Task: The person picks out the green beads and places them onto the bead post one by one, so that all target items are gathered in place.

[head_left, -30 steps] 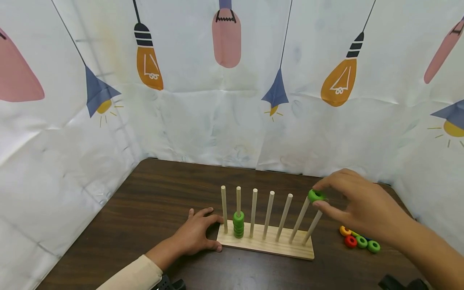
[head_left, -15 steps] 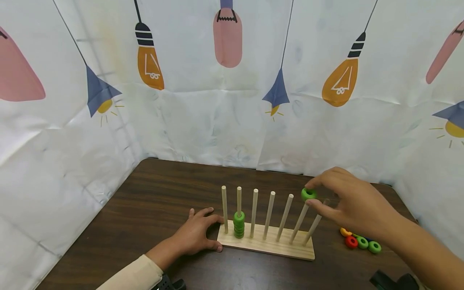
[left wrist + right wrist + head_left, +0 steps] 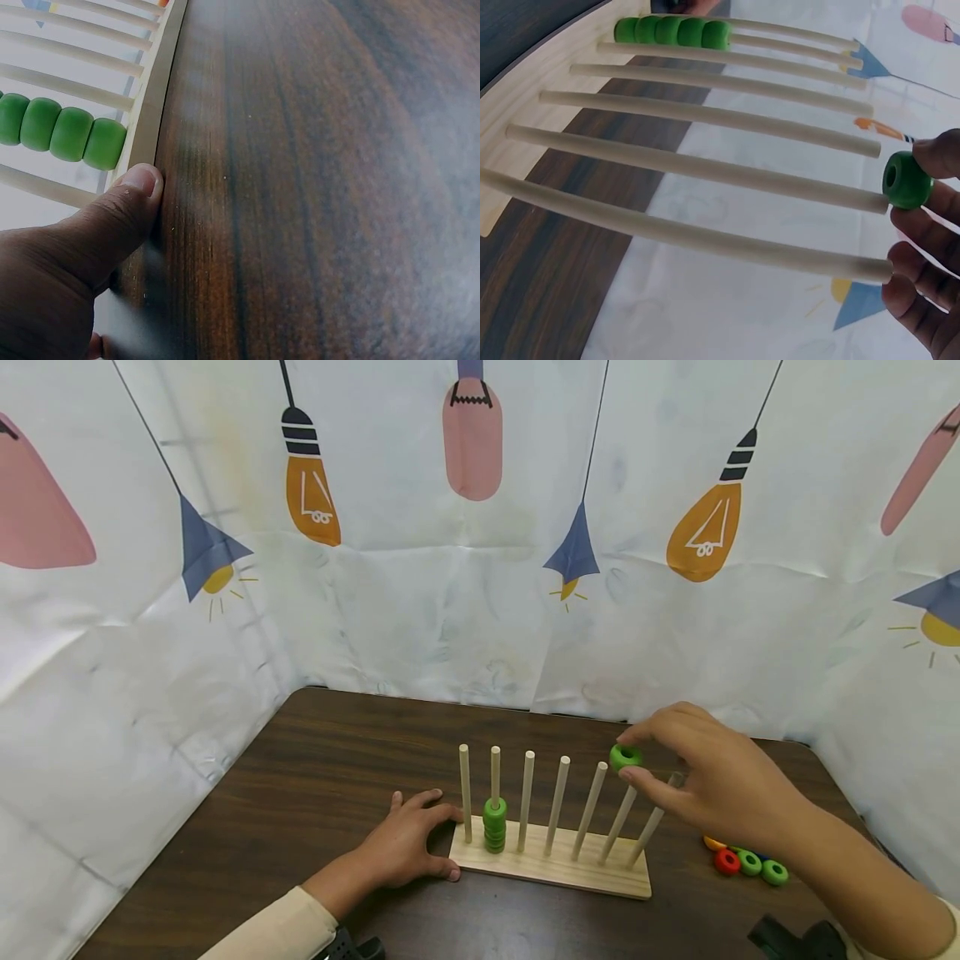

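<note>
A wooden peg rack [image 3: 551, 856] with a row of upright pegs stands on the table. My left hand [image 3: 401, 843] holds its left end, thumb at the front edge and index finger near the back corner. Several green beads [image 3: 494, 825] are stacked on the second peg from the left. My right hand [image 3: 720, 777] pinches one green bead [image 3: 626, 757] between thumb and finger, near the top of the second peg from the right. In the right wrist view, that bead [image 3: 907, 180] sits just beyond the peg's tip, and other fingertips [image 3: 900, 292] touch the rightmost peg's end.
Right of the rack lies a small group of loose beads: a red bead [image 3: 726, 861], green beads [image 3: 775, 872] and a yellow-orange bead [image 3: 714, 843], partly hidden by the right arm. A printed white curtain [image 3: 465, 610] hangs behind the dark wooden table [image 3: 337, 752].
My right hand has moved left with the green bead, from between the two rightmost pegs to the top of the second peg from the right. The left hand and rack stay put.
</note>
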A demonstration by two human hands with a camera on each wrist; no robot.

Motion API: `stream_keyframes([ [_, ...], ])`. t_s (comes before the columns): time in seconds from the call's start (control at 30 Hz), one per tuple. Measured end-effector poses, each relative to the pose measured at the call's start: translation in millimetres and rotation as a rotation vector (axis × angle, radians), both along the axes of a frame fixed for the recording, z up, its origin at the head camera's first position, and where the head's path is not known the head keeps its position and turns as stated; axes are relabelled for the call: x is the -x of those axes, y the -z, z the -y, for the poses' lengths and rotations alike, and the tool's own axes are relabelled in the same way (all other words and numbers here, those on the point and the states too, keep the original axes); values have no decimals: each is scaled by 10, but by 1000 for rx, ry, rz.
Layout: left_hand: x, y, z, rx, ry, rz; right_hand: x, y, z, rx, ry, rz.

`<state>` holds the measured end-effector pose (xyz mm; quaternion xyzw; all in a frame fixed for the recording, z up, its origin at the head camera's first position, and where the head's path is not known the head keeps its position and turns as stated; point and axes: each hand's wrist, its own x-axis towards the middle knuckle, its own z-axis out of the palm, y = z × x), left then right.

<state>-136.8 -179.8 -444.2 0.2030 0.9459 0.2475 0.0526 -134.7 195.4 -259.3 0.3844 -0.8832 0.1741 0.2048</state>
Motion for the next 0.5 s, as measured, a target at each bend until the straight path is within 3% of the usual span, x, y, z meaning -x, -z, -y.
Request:
stream_keyframes([
  [0.5, 3, -3, 1, -3, 2, 1, 21, 30, 114, 9, -38, 6],
])
